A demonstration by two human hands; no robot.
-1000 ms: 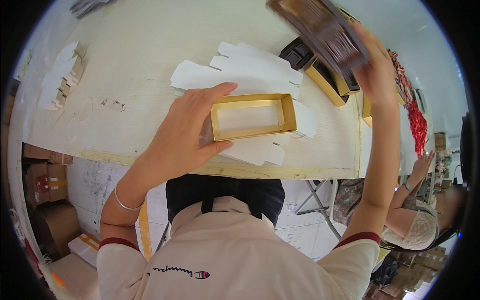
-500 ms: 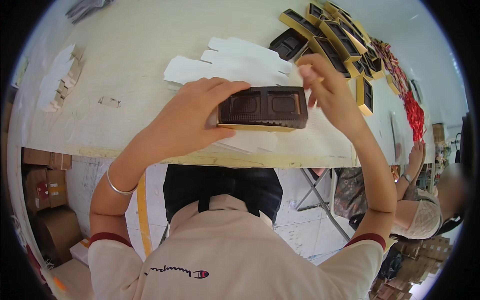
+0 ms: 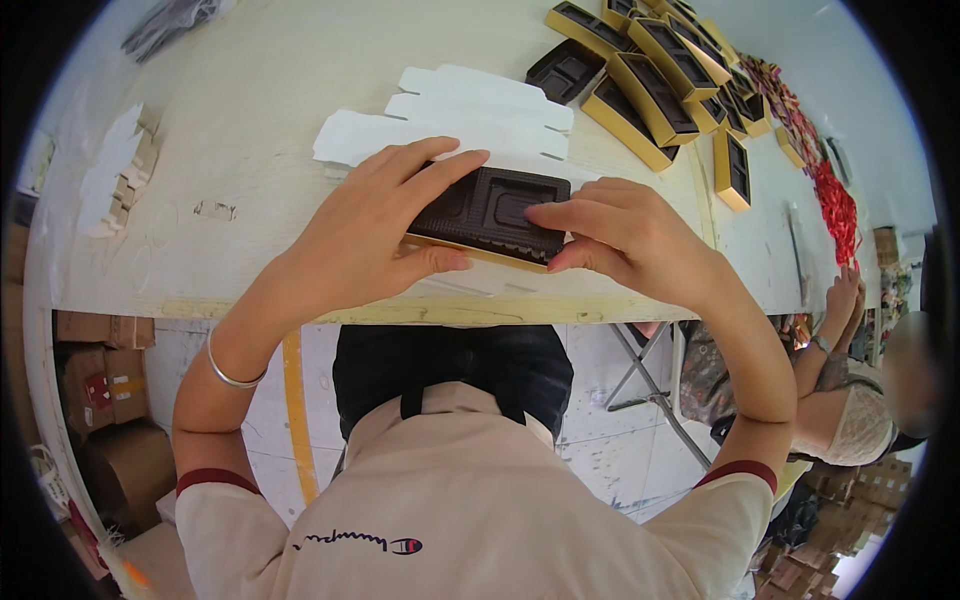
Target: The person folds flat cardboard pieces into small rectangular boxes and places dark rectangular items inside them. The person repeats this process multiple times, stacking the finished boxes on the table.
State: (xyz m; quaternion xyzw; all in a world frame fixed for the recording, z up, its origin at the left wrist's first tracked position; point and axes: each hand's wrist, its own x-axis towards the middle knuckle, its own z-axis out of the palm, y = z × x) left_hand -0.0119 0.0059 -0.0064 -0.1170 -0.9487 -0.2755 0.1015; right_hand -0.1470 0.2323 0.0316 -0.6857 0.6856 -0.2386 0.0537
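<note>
On the table near its front edge, a gold box (image 3: 480, 255) holds a black plastic tray (image 3: 510, 195) with two recesses. My left hand (image 3: 365, 225) grips the box's left end, thumb along the near side and fingers over the far side. At the right end, my right hand (image 3: 645, 235) pinches the tray, index finger in the right recess and thumb at the near corner. Flat white card blanks (image 3: 460, 115) lie just beyond the box. More blanks are partly hidden under and in front of it.
A pile of gold boxes with black trays (image 3: 650, 90) lies at the far right, beside a loose black tray (image 3: 565, 70). Red ribbons (image 3: 835, 215) trail along the right. Folded white cartons (image 3: 120, 175) stand left. Another person's hand (image 3: 845, 290) rests near the ribbons.
My right hand has come down from the box pile onto the tray's right end. The box has shifted left and tilted slightly, its right end now nearer me.
</note>
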